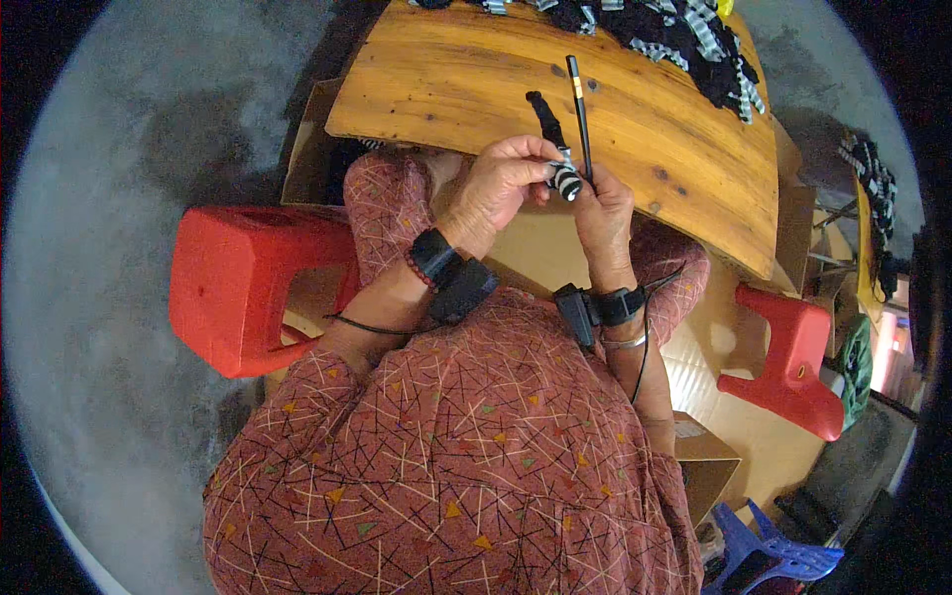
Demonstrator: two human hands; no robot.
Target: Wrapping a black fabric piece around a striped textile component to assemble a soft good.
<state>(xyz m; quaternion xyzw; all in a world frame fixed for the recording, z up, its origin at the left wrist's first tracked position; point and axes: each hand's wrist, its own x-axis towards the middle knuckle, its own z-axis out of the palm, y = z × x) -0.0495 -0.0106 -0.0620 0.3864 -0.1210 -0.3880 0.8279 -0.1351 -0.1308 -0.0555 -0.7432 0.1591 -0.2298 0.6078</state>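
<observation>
Over the near edge of the wooden table, my two hands work close together. Fingers of my left hand [506, 178] are closed on a small black-and-white striped fabric piece [565, 181]. A black strip [544, 117] sticks out beyond it, away from me; it looks joined to the striped piece. My right hand [606, 208] is closed on the lower end of a slim black stick [580, 114] with a pale band near its top, which points away from me. The right fingertips are right beside the striped piece; whether they also grip it is hidden.
Black and grey-white striped pieces [684, 45] lie heaped at the far right of the wooden table [446, 74]. A red stool [233, 288] stands at my left, another red stool [788, 362] at my right. Lower right are a cardboard box [709, 461] and a blue plastic stool [769, 555].
</observation>
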